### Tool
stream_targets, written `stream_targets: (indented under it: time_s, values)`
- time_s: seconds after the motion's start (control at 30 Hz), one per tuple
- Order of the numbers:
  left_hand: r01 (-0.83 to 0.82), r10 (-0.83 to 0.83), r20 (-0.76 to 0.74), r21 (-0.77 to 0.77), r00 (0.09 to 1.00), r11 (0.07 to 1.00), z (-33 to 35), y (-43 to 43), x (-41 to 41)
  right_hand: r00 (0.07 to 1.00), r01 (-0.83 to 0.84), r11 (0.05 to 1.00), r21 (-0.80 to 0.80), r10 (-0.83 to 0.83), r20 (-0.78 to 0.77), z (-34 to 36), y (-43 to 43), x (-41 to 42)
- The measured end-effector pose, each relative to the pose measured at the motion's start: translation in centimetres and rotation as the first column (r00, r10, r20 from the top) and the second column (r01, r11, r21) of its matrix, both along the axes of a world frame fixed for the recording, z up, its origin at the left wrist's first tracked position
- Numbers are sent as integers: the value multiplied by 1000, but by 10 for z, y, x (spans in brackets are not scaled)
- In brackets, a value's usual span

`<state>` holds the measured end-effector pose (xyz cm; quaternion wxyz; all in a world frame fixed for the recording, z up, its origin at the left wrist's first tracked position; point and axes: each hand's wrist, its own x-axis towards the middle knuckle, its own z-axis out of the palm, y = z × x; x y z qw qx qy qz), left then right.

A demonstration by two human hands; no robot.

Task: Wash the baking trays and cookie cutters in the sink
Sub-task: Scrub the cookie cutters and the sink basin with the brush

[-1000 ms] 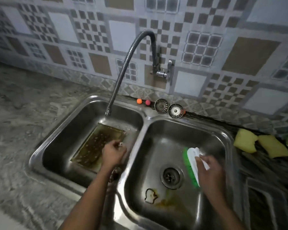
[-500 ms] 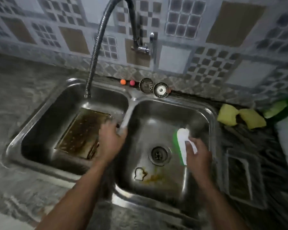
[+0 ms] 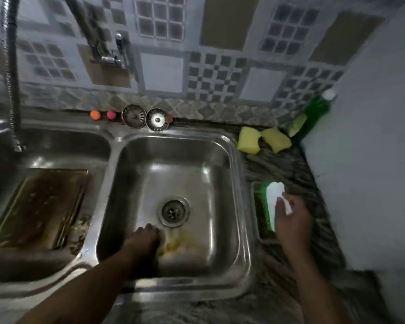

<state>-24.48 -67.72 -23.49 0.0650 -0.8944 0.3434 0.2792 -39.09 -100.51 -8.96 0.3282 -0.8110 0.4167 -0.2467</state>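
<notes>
Beside the drain (image 3: 173, 210), the left hand (image 3: 145, 237) touches the sink (image 3: 220, 195) floor, its grip unclear; the right hand (image 3: 292, 222) grips a brush (image 3: 272, 195) outside it.

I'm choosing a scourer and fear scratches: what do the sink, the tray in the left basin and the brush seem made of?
Sink: stainless steel by its look, satin grey with bright reflections. Baking tray: probably thin metal, its surface dulled by brown baked-on residue; any coating cannot be told. Brush: seemingly plastic, a smooth white back over green bristles.
</notes>
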Motion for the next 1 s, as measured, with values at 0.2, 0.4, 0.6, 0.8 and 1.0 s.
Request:
stream_targets:
  time_s: [0.2,0.4,0.6,0.8,1.0]
  values:
    - [-231,211,-156,-123,965,965,4,-4,5,992,-26,1000,6,27,-122,-19,4,-4]
    - [-657,449,-491,-440,747,612,24,-36,12,992,-44,999,21,46,-121,-22,6,-5]
    - [-817,375,-726,-530,576,228,62,-71,11,989,-69,994,81,79,-126,-21,3,-6]
    - [-777,253,-735,-585,629,232,99,-87,16,967,-245,966,87,237,95,34,39,27]
    - [-580,138,-577,-716,805,389,133,-98,16,852,-523,851,54,523,15,37,75,64]
